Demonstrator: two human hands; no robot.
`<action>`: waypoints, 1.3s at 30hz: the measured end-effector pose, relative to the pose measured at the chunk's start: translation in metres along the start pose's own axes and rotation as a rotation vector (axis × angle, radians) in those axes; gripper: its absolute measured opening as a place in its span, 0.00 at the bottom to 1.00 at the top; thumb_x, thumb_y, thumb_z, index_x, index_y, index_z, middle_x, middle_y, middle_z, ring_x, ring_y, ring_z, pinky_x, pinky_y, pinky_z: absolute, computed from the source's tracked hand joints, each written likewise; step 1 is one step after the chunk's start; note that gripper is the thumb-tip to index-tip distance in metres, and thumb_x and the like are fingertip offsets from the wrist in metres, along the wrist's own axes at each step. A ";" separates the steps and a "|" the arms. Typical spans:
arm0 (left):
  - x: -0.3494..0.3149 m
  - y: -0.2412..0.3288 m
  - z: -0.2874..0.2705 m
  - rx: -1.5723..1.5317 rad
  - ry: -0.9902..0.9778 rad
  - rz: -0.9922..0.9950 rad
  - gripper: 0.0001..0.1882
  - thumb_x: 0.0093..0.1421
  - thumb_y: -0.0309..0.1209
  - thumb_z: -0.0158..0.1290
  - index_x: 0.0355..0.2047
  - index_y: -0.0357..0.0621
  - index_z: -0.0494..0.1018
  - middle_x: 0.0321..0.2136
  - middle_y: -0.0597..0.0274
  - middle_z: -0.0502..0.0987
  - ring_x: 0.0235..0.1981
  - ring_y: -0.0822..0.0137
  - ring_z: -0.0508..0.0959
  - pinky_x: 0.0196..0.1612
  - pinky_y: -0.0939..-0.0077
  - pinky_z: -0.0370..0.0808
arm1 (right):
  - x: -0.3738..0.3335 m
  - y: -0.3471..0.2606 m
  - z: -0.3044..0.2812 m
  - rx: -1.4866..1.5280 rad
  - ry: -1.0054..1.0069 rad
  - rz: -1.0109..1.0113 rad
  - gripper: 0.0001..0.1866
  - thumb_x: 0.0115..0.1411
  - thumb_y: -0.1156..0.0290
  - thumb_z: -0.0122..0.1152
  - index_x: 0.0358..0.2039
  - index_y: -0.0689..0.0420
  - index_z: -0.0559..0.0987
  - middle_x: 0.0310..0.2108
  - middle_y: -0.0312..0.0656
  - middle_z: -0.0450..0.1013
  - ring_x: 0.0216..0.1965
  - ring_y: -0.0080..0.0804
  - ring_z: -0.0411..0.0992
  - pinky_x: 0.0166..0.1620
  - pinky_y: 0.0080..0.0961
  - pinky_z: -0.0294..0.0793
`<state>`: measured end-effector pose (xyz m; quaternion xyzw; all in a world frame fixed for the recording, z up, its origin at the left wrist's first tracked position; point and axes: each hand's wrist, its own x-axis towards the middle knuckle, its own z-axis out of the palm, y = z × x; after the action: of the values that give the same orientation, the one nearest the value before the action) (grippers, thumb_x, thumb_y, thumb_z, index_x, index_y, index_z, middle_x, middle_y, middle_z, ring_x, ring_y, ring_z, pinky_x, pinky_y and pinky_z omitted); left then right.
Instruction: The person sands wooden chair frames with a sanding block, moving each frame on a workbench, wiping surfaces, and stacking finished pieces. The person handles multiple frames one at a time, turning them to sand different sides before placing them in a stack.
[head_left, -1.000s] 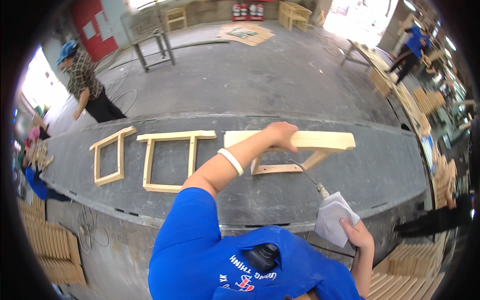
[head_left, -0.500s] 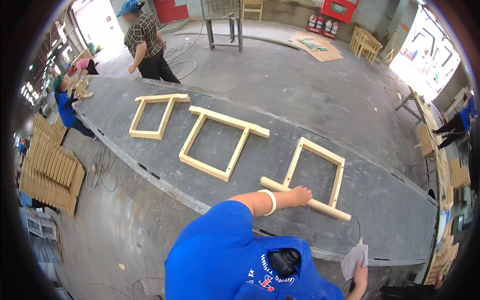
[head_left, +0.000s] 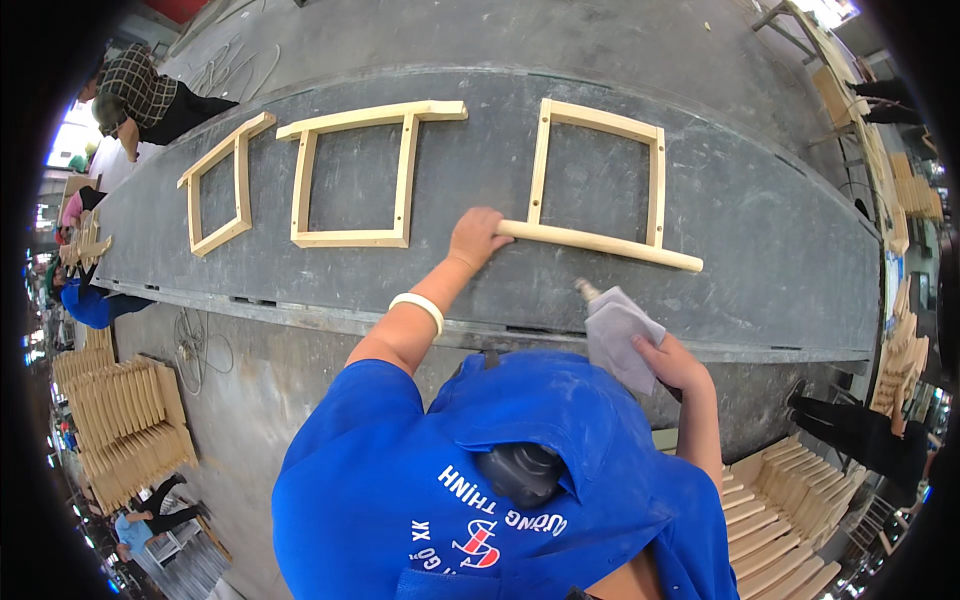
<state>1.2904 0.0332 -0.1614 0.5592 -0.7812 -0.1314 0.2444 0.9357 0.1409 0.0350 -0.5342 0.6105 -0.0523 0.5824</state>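
The nearest wooden frame (head_left: 600, 236) lies flat on the long grey table, its rounded rail toward me. My left hand (head_left: 476, 238) is closed around the left end of that rail. Lower right, my right hand (head_left: 672, 362) grips a grey cloth (head_left: 622, 335), from which a narrow metal tool tip (head_left: 586, 290) sticks out toward the frame, apart from it. The rest of that tool is hidden by the cloth, so its kind is unclear. A second frame (head_left: 350, 239) and a third, smaller-looking frame (head_left: 222, 236) lie further left.
The grey table (head_left: 480, 290) runs across the view. Stacked wooden parts (head_left: 125, 420) stand on the floor at left, with more slats (head_left: 790, 510) at lower right. A person in a checked shirt (head_left: 140, 90) stands beyond the table's far left edge. Hoses (head_left: 225, 70) lie on the floor.
The view has turned and shifted. My left hand has moved from the middle of the rail to its left end. My right hand has brought the cloth and tool closer to the frame.
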 end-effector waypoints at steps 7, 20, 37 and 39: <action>-0.013 -0.035 0.004 -0.646 -0.052 -0.522 0.21 0.41 0.31 0.68 0.36 0.41 0.76 0.34 0.56 0.79 0.37 0.57 0.79 0.41 0.66 0.74 | 0.006 0.028 -0.013 0.088 0.226 -0.021 0.23 0.65 0.62 0.51 0.55 0.64 0.69 0.49 0.46 0.72 0.50 0.33 0.69 0.54 0.29 0.66; -0.053 0.009 -0.001 -0.585 -0.052 -0.447 0.22 0.46 0.29 0.65 0.44 0.45 0.74 0.37 0.59 0.78 0.38 0.63 0.77 0.43 0.70 0.73 | 0.128 0.253 -0.220 0.831 1.002 0.193 0.24 0.69 0.57 0.41 0.59 0.60 0.64 0.47 0.46 0.72 0.42 0.44 0.74 0.37 0.40 0.75; -0.060 0.039 0.003 -1.138 0.161 -1.046 0.33 0.67 0.57 0.29 0.57 0.48 0.68 0.49 0.67 0.72 0.50 0.66 0.70 0.56 0.69 0.64 | 0.214 0.024 0.101 -0.832 0.343 -1.167 0.36 0.48 0.73 0.57 0.62 0.46 0.64 0.62 0.30 0.58 0.62 0.36 0.56 0.63 0.45 0.52; -0.055 0.036 0.001 -1.306 0.286 -1.218 0.39 0.65 0.63 0.24 0.55 0.46 0.69 0.48 0.65 0.73 0.47 0.65 0.71 0.54 0.70 0.64 | 0.227 -0.010 0.150 -0.890 0.153 -1.059 0.35 0.50 0.71 0.54 0.62 0.49 0.64 0.64 0.28 0.56 0.65 0.35 0.52 0.66 0.45 0.46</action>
<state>1.2751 0.0972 -0.1576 0.6368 -0.0818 -0.5845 0.4961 1.1129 0.0586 -0.1542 -0.9429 0.2703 -0.1114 0.1594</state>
